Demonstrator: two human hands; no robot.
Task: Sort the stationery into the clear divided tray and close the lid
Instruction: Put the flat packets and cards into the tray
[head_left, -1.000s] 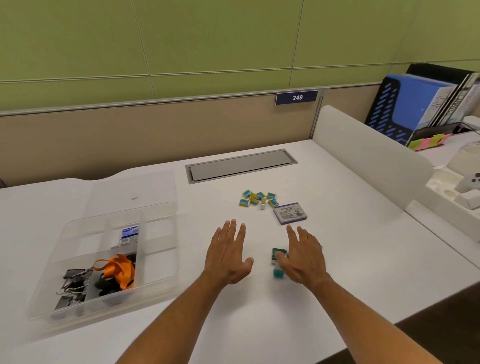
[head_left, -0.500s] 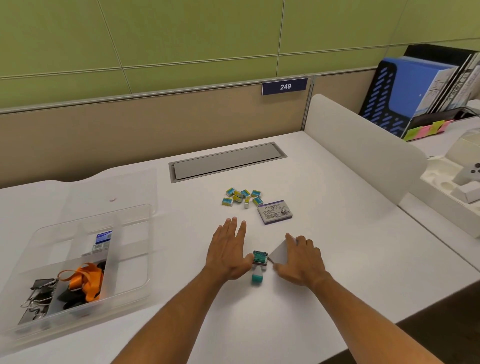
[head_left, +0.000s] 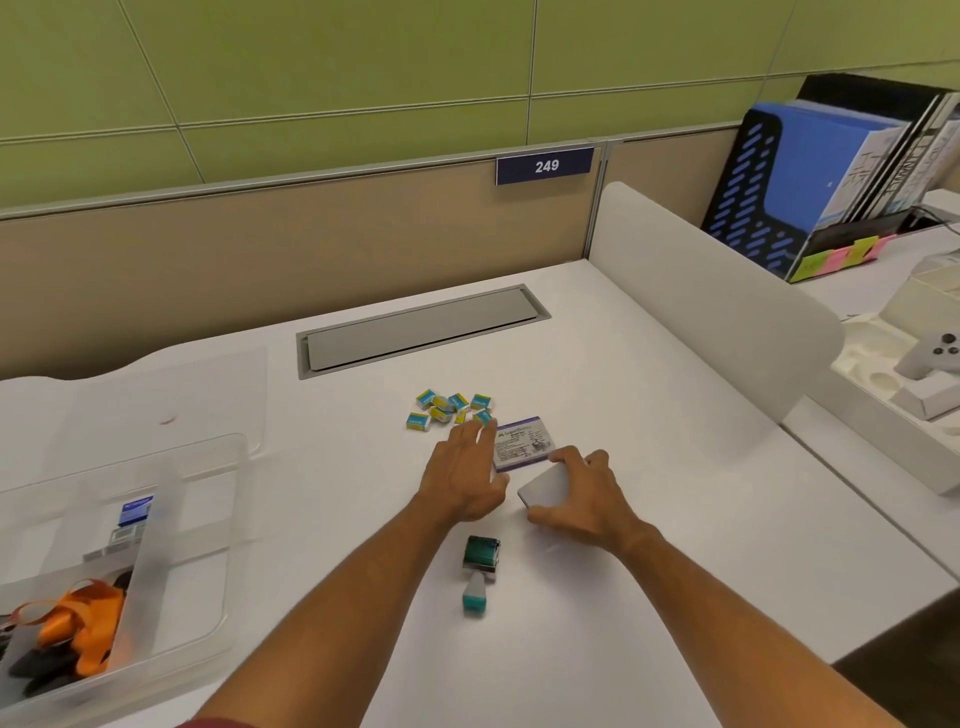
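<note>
Fingers (head_left: 574, 460) of our right hand (head_left: 582, 499) curl around a flat grey box (head_left: 545, 488), thumb on its near edge; box tilted on the desk (head_left: 675, 467). Our left hand (head_left: 462, 475) lies spread, holding nothing, fingertips beside a purple-edged white box (head_left: 524, 447). Small blue-and-yellow packets (head_left: 449, 408) cluster beyond. A green stamp (head_left: 480, 553) sits near mid-desk. Clear tray (head_left: 197, 519), at the desk's left edge, holds an orange ribbon (head_left: 85, 623).

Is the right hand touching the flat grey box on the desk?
Touching. The head view shows the right hand wrapped around the flat grey box, fingers over its far edge, thumb at its near edge.
</note>
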